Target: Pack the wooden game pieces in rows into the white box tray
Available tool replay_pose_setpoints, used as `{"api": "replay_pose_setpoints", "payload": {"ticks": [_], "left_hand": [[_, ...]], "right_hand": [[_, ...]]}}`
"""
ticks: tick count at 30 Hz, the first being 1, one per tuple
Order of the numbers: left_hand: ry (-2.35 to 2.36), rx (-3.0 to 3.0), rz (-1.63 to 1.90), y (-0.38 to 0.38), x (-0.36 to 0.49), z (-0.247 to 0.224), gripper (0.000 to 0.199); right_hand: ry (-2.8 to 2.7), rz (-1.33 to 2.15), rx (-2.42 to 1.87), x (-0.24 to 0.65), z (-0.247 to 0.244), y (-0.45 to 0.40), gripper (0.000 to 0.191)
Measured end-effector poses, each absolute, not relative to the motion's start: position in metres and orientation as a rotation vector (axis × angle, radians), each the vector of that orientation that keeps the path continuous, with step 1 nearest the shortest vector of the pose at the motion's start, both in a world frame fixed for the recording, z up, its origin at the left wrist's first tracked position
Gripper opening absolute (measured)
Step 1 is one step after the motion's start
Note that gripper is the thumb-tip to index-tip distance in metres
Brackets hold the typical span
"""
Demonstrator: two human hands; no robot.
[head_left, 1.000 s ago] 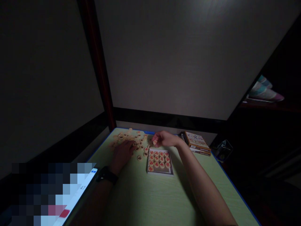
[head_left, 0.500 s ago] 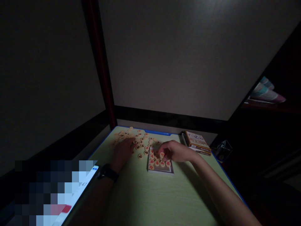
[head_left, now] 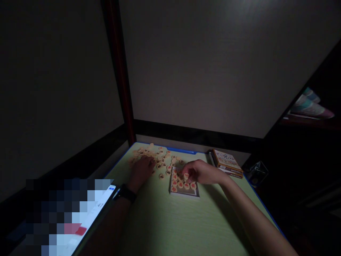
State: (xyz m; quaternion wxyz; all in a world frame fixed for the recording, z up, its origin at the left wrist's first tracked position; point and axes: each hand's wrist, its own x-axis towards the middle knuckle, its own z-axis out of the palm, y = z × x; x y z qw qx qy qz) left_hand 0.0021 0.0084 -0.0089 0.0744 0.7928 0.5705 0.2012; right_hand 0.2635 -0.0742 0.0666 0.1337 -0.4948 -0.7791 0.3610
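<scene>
Round wooden pieces with red or black characters (head_left: 161, 176) lie scattered over the back left of a green table (head_left: 165, 220). A shallow open box (head_left: 185, 193) holds rows of red-marked pieces (head_left: 180, 184). Over the box's back right part, my right hand (head_left: 198, 171) has its fingers bent and pinches a red-marked piece (head_left: 186, 176). My left hand (head_left: 142, 170), with a dark band on the wrist, rests among the scattered pieces. Its fingers are curled at a dark-marked piece, and dim light hides whether it grips it.
Stacked flat boxes (head_left: 227, 160) sit at the table's back right corner. A bright screen (head_left: 97, 209) is beside the left edge. Behind the table stands a grey wall (head_left: 186, 71). A clear container (head_left: 257, 173) is beyond the right edge.
The whole view has shifted slightly, so things appear a little further right. The fingers of my left hand look more curled. My right hand still holds the piece over the box.
</scene>
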Motion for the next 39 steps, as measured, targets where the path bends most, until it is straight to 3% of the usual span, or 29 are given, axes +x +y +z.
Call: {"api": "replay_pose_setpoints", "payload": {"ticks": [7, 16, 29, 34, 39], "left_hand": [[1.865, 2.339, 0.582, 0.005, -0.01, 0.007, 0.032], [1.647, 2.565, 0.376, 0.007, -0.019, 0.002, 0.033], [1.769, 2.662, 0.134, -0.006, -0.005, 0.009, 0.035], [1.76, 2.589, 0.237, 0.0, -0.008, 0.007, 0.033], [1.69, 2.143, 0.767, 0.017, -0.014, 0.002, 0.027]], "right_hand": [[-2.301, 1.01, -1.412, 0.266, 0.064, -0.073, 0.029], [-2.335, 0.88, -1.377, 0.267, 0.066, -0.074, 0.016], [-2.283, 0.853, -1.42, 0.26, 0.069, -0.075, 0.023], [-2.25, 0.757, -1.392, 0.257, 0.068, -0.075, 0.028], [-2.258, 0.771, -1.408, 0.257, 0.072, -0.078, 0.013]]}}
